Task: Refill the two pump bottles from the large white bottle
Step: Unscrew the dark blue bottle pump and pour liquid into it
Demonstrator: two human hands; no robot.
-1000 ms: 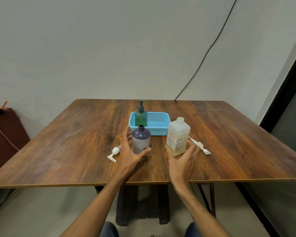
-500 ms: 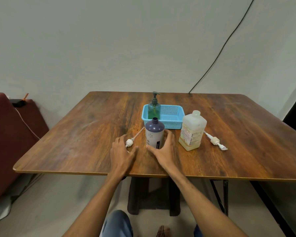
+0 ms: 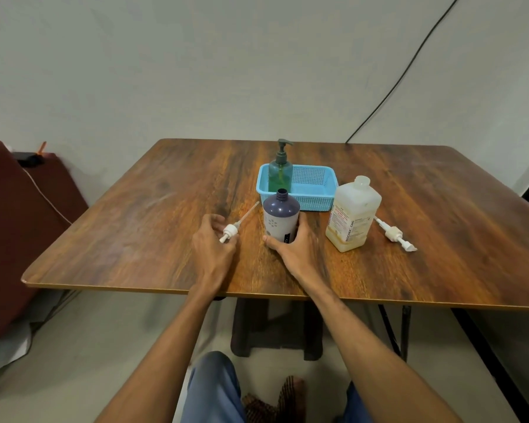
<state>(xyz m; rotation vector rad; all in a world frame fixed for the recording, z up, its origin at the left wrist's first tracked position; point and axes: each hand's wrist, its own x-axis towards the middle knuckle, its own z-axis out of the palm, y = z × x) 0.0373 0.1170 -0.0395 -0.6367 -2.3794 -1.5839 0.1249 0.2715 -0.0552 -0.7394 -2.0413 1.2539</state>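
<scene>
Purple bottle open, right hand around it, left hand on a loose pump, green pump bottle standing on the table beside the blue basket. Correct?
Not quite. The head view shows the green pump bottle standing inside the blue basket, at its left end, not beside it. The rest holds: purple bottle uncapped, right hand around it, left hand on the loose pump.

On the wooden tabletop (image 3: 135, 215), the right hand (image 3: 297, 248) wraps around the base of an uncapped purple bottle (image 3: 281, 219), which stands upright. The left hand (image 3: 213, 248) rests on a white pump head (image 3: 231, 231) lying just left of it. Behind, a green pump bottle (image 3: 280, 170) stands in a blue basket (image 3: 315, 190). The large white bottle (image 3: 353, 213) stands capped at right, with another pump (image 3: 394, 234) lying beside it.
</scene>
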